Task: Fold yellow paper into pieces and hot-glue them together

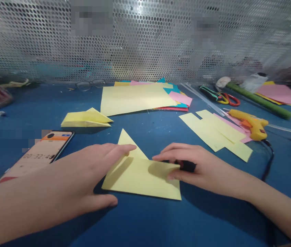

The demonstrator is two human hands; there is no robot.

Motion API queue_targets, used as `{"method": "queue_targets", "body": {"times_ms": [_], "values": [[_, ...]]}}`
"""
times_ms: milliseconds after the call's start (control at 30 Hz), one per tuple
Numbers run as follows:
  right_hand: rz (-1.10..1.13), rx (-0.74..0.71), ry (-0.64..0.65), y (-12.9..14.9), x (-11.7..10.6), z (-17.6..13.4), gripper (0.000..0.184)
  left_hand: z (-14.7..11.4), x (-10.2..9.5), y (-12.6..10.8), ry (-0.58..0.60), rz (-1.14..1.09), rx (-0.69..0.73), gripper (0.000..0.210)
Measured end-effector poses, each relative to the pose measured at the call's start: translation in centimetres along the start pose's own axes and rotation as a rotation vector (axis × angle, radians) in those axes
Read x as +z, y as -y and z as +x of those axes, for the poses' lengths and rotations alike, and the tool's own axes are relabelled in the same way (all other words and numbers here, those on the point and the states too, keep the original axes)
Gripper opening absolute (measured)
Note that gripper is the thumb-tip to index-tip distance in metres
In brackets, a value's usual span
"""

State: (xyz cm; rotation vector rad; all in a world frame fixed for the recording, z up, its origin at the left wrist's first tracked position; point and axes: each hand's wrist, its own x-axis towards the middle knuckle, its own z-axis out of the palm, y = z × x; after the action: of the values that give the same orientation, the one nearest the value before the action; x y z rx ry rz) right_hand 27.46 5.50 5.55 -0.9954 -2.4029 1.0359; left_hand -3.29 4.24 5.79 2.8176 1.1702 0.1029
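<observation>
A pale yellow sheet of paper (142, 180) lies in front of me, partly folded, with a pointed corner standing out at its far left. My left hand (94, 171) reaches over its left side, fingers stretched out and thumb apart, fingertips near the pointed corner. At the right edge my right hand (189, 164) has its thumb on the near face of the sheet and its fingers behind, gripping it. Something dark shows between that thumb and the fingers; I cannot make it out. A folded yellow paper piece (86, 118) rests beyond my left hand.
A phone (45, 147) showing a timer lies left. Coloured sheets (137, 99) are stacked at the back. Cut yellow pieces (214, 132), a yellow glue gun (251, 123) with its cord, scissors (230, 99) and a green roll (261, 99) are right. A perforated metal panel (145, 44) stands behind.
</observation>
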Motion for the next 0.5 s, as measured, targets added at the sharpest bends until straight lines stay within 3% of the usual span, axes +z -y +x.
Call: {"method": "queue_targets", "body": {"times_ms": [100, 200, 267, 333, 433, 500], "values": [[0.08, 0.026, -0.034, 0.2, 0.2, -0.3, 0.047, 0.7, -0.8, -0.3, -0.019, 0.034, 0.027, 0.089], [0.233, 0.04, -0.136, 0.2, -0.1, -0.6, 0.039, 1.5, -1.6, -0.1, -0.077, -0.014, -0.031, 0.087], [0.325, 0.043, -0.265, 0.0, -0.3, -0.6, 0.027, 2.1, -2.0, 0.3, -0.177, -0.196, -0.155, 0.079], [0.42, 0.036, -0.37, -0.4, -0.6, -0.6, 0.026, 2.6, -2.3, 0.6, -0.288, -0.421, -0.266, 0.063], [0.64, 0.015, -0.29, -0.7, -0.7, -0.5, 0.047, 3.2, -2.6, 0.8, -0.367, -0.581, -0.288, 0.032], [0.778, 0.021, -0.15, -0.6, -0.6, -0.5, 0.053, 3.2, -2.7, 0.5, -0.352, -0.547, -0.273, 0.03]]}}
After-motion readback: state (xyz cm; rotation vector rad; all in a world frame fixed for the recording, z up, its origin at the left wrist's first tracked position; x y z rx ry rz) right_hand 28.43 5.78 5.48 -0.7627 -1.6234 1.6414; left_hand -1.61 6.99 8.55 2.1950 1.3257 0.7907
